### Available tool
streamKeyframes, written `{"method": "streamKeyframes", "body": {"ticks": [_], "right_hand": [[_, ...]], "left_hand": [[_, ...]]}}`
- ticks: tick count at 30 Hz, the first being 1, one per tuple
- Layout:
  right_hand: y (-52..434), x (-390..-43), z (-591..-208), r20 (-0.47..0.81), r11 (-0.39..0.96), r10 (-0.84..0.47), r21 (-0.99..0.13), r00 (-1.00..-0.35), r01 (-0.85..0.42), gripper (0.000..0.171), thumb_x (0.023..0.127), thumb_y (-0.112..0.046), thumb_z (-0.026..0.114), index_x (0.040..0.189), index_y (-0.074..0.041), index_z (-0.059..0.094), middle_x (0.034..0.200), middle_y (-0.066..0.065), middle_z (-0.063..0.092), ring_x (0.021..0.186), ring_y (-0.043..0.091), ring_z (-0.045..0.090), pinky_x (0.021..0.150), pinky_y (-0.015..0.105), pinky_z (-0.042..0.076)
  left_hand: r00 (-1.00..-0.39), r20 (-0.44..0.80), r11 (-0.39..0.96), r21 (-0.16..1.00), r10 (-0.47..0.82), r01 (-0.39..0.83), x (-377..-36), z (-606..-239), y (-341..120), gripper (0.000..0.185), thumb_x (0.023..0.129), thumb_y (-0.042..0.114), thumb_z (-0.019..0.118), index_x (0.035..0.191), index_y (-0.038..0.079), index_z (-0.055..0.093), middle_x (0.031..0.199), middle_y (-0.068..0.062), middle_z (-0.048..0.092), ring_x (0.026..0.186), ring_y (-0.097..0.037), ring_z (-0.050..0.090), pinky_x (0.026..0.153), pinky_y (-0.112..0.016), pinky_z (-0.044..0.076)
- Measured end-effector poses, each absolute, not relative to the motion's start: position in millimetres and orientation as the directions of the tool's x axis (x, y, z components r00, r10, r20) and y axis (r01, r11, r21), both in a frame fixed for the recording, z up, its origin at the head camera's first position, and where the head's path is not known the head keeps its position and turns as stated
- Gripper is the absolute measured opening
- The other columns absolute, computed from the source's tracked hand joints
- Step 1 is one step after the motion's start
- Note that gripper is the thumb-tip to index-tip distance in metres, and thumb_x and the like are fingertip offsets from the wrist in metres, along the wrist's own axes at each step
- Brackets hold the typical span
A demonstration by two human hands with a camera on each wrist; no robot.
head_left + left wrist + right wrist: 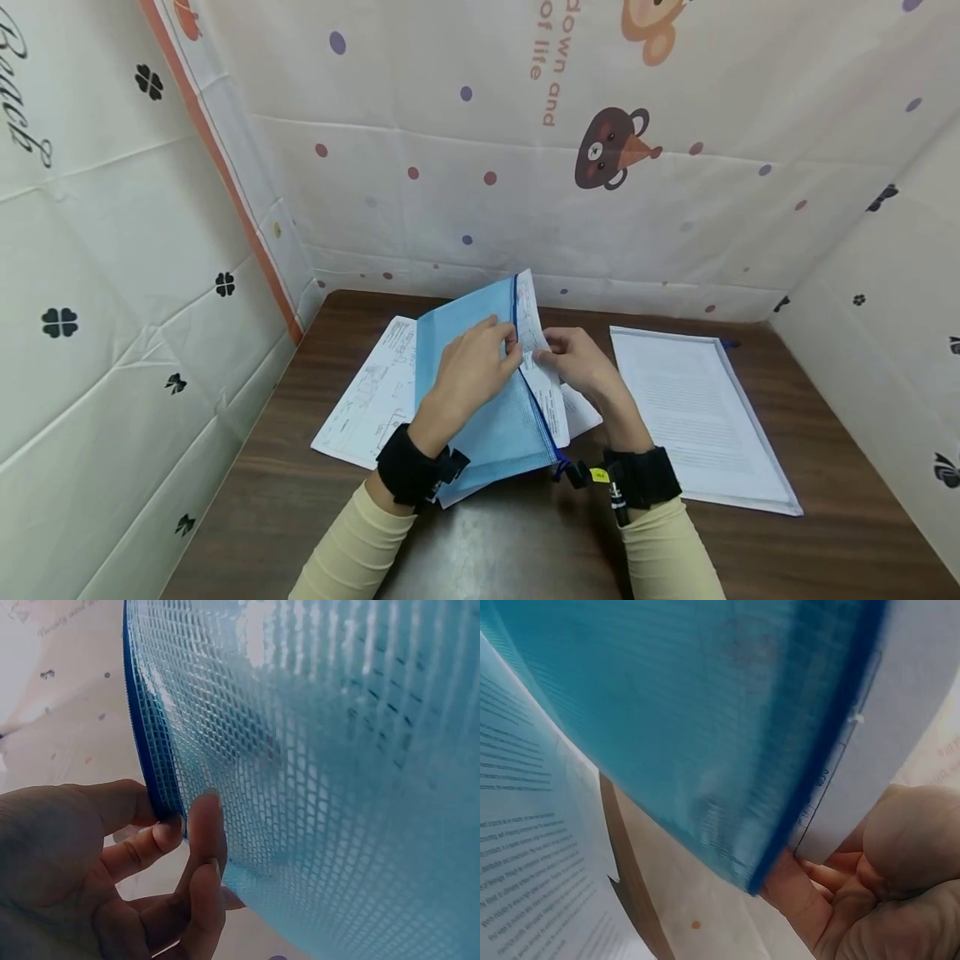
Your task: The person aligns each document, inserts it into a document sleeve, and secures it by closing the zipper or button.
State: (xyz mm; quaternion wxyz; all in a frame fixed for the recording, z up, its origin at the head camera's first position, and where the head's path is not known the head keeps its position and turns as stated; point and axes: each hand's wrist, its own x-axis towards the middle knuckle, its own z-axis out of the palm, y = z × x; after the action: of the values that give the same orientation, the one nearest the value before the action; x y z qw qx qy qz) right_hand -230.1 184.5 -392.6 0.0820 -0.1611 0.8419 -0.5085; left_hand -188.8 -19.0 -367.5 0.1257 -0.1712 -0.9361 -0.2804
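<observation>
A blue mesh zip pouch [480,417] is tilted up off the middle of the brown table [517,542]. My left hand [472,367] pinches its dark blue zipper edge from the left. In the left wrist view, thumb and fingertips [169,832] clamp that edge of the pouch [337,750]. Printed paper sheets [536,333] stick out of the pouch's open side. My right hand [577,358] grips them from the right. In the right wrist view the right hand [862,892] holds a sheet [877,750] behind the pouch [690,712].
More printed sheets [367,392] lie flat under the pouch on the left. A clear document pouch [697,417] filled with pages lies on the right of the table. Patterned cloth walls [480,167] close in the back and both sides.
</observation>
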Motion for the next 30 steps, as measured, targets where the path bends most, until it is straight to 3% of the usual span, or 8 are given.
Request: {"method": "streamKeyframes", "body": {"ticks": [4,9,11,16,23,25,27,30], "right_hand": [[179,-231,-396,0.038,0.463,-0.367,-0.859,-0.929,-0.218,0.035,0.107,-0.005,0.06,0.141,0.0,0.064,0.089,0.014,0.073,0.069,0.021,0.065,0.06,0.031,0.053],[175,-231,-398,0.031,0.5,-0.379,-0.834,-0.925,-0.233,0.043,0.106,-0.005,0.06,0.149,0.001,0.057,0.067,0.002,0.055,0.056,0.015,0.05,0.054,0.027,0.044],[173,-231,-399,0.03,0.511,-0.386,-0.825,-0.922,-0.241,0.041,0.106,-0.005,0.06,0.147,0.002,0.057,0.062,0.0,0.045,0.053,0.013,0.042,0.051,0.025,0.04],[170,-231,-401,0.048,0.529,-0.385,-0.807,-0.922,-0.263,0.028,0.106,-0.006,0.06,0.133,0.001,0.064,0.067,0.002,0.048,0.055,0.014,0.045,0.051,0.026,0.043],[167,-232,-402,0.069,0.523,-0.371,-0.809,-0.926,-0.27,0.014,0.107,-0.012,0.062,0.117,-0.003,0.066,0.091,0.012,0.066,0.069,0.02,0.061,0.058,0.031,0.053],[166,-232,-401,0.069,0.496,-0.379,-0.827,-0.923,-0.266,0.017,0.109,-0.015,0.061,0.119,-0.003,0.065,0.1,0.016,0.07,0.076,0.022,0.067,0.062,0.034,0.059],[167,-232,-400,0.062,0.466,-0.392,-0.847,-0.918,-0.256,0.023,0.11,-0.019,0.059,0.124,-0.001,0.063,0.108,0.02,0.071,0.083,0.025,0.072,0.067,0.038,0.063],[169,-230,-397,0.07,0.425,-0.396,-0.87,-0.916,-0.25,0.039,0.112,-0.024,0.057,0.14,0.003,0.058,0.118,0.025,0.071,0.087,0.029,0.075,0.072,0.044,0.064]], "left_hand": [[-0.898,0.364,0.764,0.496,0.248,0.413,-188,-366,-19,0.02,0.106,0.025,0.063,0.088,0.018,0.065,0.148,-0.016,0.062,0.059,-0.016,0.05,0.048,-0.027,0.037],[-0.884,0.393,0.755,0.492,0.252,0.434,-186,-365,-19,0.019,0.107,0.025,0.062,0.088,0.019,0.064,0.113,-0.005,0.071,0.058,-0.015,0.048,0.048,-0.027,0.036],[-0.882,0.389,0.751,0.491,0.265,0.442,-185,-364,-18,0.02,0.107,0.026,0.062,0.089,0.019,0.064,0.114,-0.005,0.071,0.058,-0.015,0.047,0.048,-0.026,0.036],[-0.869,0.391,0.739,0.48,0.302,0.473,-183,-364,-17,0.022,0.109,0.026,0.061,0.088,0.019,0.064,0.149,-0.018,0.06,0.053,-0.015,0.043,0.046,-0.025,0.031],[-0.86,0.414,0.739,0.469,0.299,0.483,-185,-362,-22,0.022,0.107,0.024,0.061,0.087,0.018,0.061,0.151,-0.018,0.058,0.049,-0.013,0.036,0.045,-0.024,0.028],[-0.859,0.428,0.751,0.459,0.281,0.474,-187,-362,-26,0.02,0.106,0.023,0.062,0.087,0.018,0.061,0.136,-0.014,0.069,0.048,-0.012,0.035,0.044,-0.024,0.028],[-0.861,0.44,0.76,0.459,0.254,0.459,-191,-363,-31,0.017,0.105,0.023,0.064,0.089,0.019,0.061,0.105,-0.01,0.074,0.046,-0.012,0.035,0.043,-0.025,0.028],[-0.865,0.451,0.768,0.468,0.218,0.438,-198,-365,-37,0.013,0.104,0.022,0.063,0.092,0.019,0.062,0.066,-0.002,0.051,0.044,-0.012,0.036,0.041,-0.026,0.029]]}}
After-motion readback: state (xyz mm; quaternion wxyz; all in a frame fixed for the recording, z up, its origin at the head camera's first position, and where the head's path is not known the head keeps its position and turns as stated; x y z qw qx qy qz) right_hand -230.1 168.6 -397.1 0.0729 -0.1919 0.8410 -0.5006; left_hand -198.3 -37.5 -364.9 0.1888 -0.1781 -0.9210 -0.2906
